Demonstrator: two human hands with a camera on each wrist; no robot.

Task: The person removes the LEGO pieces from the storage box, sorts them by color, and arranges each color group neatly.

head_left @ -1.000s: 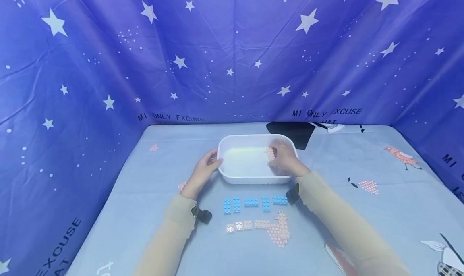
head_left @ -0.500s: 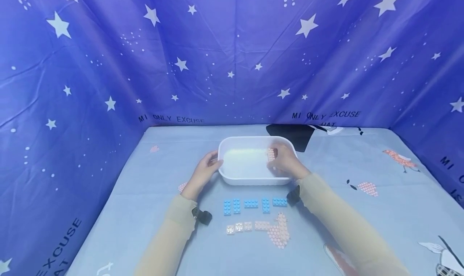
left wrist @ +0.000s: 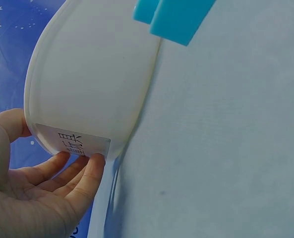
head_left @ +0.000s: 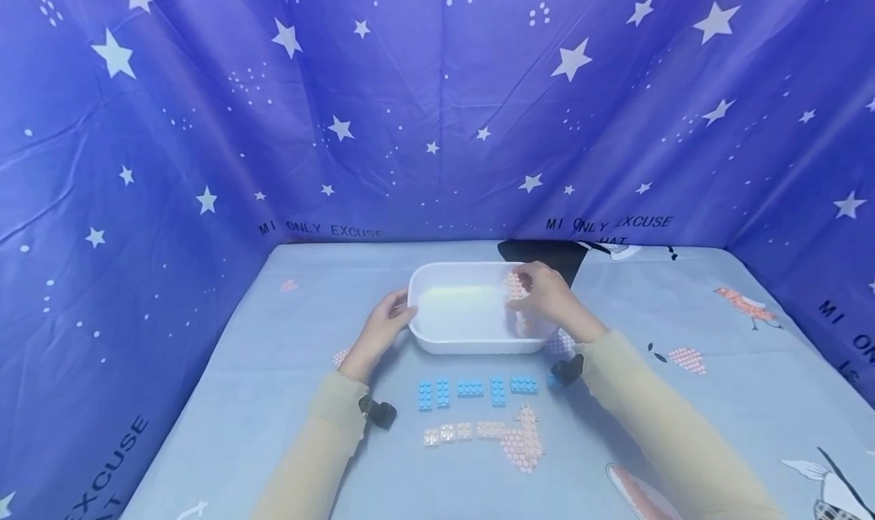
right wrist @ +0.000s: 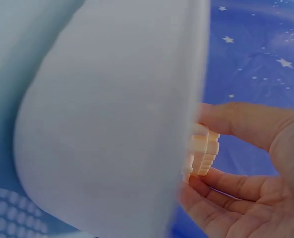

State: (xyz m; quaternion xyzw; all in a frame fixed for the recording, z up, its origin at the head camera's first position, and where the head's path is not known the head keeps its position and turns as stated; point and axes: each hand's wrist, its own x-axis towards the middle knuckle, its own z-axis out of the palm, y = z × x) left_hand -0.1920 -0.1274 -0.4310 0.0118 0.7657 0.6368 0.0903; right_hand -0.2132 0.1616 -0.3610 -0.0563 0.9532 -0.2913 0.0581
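Observation:
A white plastic tub [head_left: 472,348] stands in the middle of the table. My left hand [head_left: 383,329] grips its left end, and the left wrist view has the thumb at the rim and fingertips on a printed label [left wrist: 73,141]. Over the tub's right side, my right hand [head_left: 552,296] pinches pale peach toy bricks [head_left: 515,285]. In the right wrist view these peach bricks [right wrist: 204,148] show ridged edges between thumb and fingers, partly hidden by the tub wall. The tub's visible floor is bare; its right end is partly behind my hand.
Several blue toy bricks [head_left: 470,389] lie in a row before the tub, one partly behind the right wrist strap. Nearer me is a row of pale bricks [head_left: 491,430] with a longer upright one [head_left: 529,427]. A starry blue curtain [head_left: 437,110] hangs behind the table.
My right hand has lifted slightly and shifted right with the peach bricks, uncovering another blue brick by the wrist. My left hand keeps its grip on the tub. The head view has tilted slightly.

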